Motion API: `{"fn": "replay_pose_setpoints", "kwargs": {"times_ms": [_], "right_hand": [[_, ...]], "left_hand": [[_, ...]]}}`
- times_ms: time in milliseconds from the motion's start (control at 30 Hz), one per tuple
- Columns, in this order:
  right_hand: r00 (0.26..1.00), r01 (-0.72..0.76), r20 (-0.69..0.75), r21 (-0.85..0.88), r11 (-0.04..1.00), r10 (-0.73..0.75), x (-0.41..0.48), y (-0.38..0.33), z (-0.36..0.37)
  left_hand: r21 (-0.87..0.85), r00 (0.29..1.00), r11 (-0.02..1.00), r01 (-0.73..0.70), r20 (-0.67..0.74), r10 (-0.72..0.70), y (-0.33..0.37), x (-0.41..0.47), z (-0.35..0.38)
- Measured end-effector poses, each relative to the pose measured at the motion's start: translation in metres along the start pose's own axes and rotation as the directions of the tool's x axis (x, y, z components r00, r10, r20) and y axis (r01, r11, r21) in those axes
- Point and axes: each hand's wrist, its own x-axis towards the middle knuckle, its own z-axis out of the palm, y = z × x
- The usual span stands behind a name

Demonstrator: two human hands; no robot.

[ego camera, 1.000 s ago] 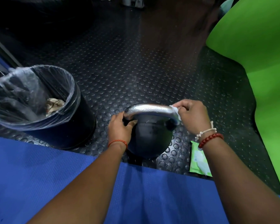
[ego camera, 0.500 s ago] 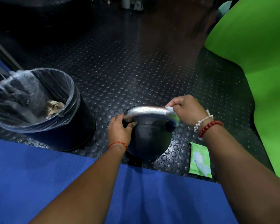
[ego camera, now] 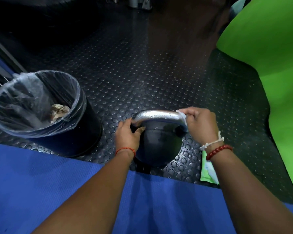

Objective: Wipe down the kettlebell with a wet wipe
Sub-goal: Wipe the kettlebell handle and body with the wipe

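Note:
A black kettlebell point(ego camera: 159, 146) with a shiny silver handle stands on the studded rubber floor just beyond a blue mat. My left hand point(ego camera: 127, 136) grips the left end of the handle where it meets the ball. My right hand point(ego camera: 201, 124) presses a white wet wipe point(ego camera: 182, 115) around the right end of the handle; most of the wipe is hidden under my fingers.
A black bin point(ego camera: 46, 114) lined with clear plastic stands left of the kettlebell, crumpled paper inside. A green pack of wipes point(ego camera: 208, 171) lies on the floor under my right wrist. A blue mat point(ego camera: 41, 186) fills the foreground; a green mat point(ego camera: 269, 65) lies at right.
My right hand with the wipe has shifted slightly along the right bend of the handle, away and back. My left hand has kept its grip on the left end.

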Motion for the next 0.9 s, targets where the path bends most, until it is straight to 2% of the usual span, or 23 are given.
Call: {"fn": "replay_pose_setpoints", "kwargs": {"times_ms": [100, 200, 233, 367, 467, 500, 600, 633, 733, 767, 867, 900], "right_hand": [[0.968, 0.163, -0.199, 0.026, 0.986, -0.154, -0.021, 0.008, 0.015], [0.976, -0.006, -0.215, 0.156, 0.988, 0.040, -0.014, 0.016, 0.017], [0.974, -0.019, -0.222, 0.159, 0.987, 0.055, -0.014, 0.015, 0.018], [0.920, 0.231, -0.332, 0.031, 0.972, -0.209, -0.031, 0.016, 0.028], [0.930, 0.127, -0.360, 0.122, 0.984, -0.075, -0.022, 0.017, 0.027], [0.925, 0.138, -0.372, 0.125, 0.983, -0.083, -0.022, 0.015, 0.029], [0.883, 0.278, -0.404, 0.036, 0.960, -0.240, -0.037, 0.013, 0.037], [0.882, 0.278, -0.405, 0.038, 0.960, -0.239, -0.036, 0.015, 0.037], [0.925, 0.091, -0.378, 0.140, 0.986, -0.032, -0.023, 0.015, 0.030], [0.927, 0.094, -0.373, 0.122, 0.988, -0.042, -0.022, 0.012, 0.030], [0.889, 0.275, -0.375, -0.017, 0.961, -0.261, -0.036, 0.008, 0.036], [0.883, 0.280, -0.390, -0.011, 0.960, -0.262, -0.036, 0.011, 0.036]], "left_hand": [[-0.008, 1.000, 1.000, 0.000, -0.003, 0.000, -0.001, 0.001, 0.000], [-0.012, 1.000, 1.000, 0.002, 0.005, -0.002, 0.000, 0.001, 0.000], [-0.008, 1.000, 1.000, 0.004, 0.003, -0.004, 0.000, 0.001, 0.000], [-0.002, 1.000, 1.000, 0.003, -0.003, -0.003, -0.001, 0.002, 0.001], [-0.005, 1.000, 1.000, 0.010, 0.000, -0.010, 0.001, 0.001, 0.000], [-0.001, 1.000, 1.000, 0.010, -0.001, -0.010, 0.000, 0.000, 0.000], [0.009, 1.000, 1.000, 0.002, -0.008, -0.002, -0.001, 0.001, 0.000], [0.011, 1.000, 1.000, 0.000, -0.010, 0.000, -0.001, 0.001, 0.001], [0.007, 1.000, 1.000, -0.001, -0.009, 0.001, 0.000, 0.000, 0.001], [0.007, 1.000, 1.000, 0.000, -0.009, 0.000, 0.000, 0.000, 0.001], [0.022, 1.000, 1.000, -0.005, -0.021, 0.005, -0.001, 0.000, 0.001], [0.023, 1.000, 1.000, -0.003, -0.021, 0.004, 0.000, 0.000, 0.000]]}}
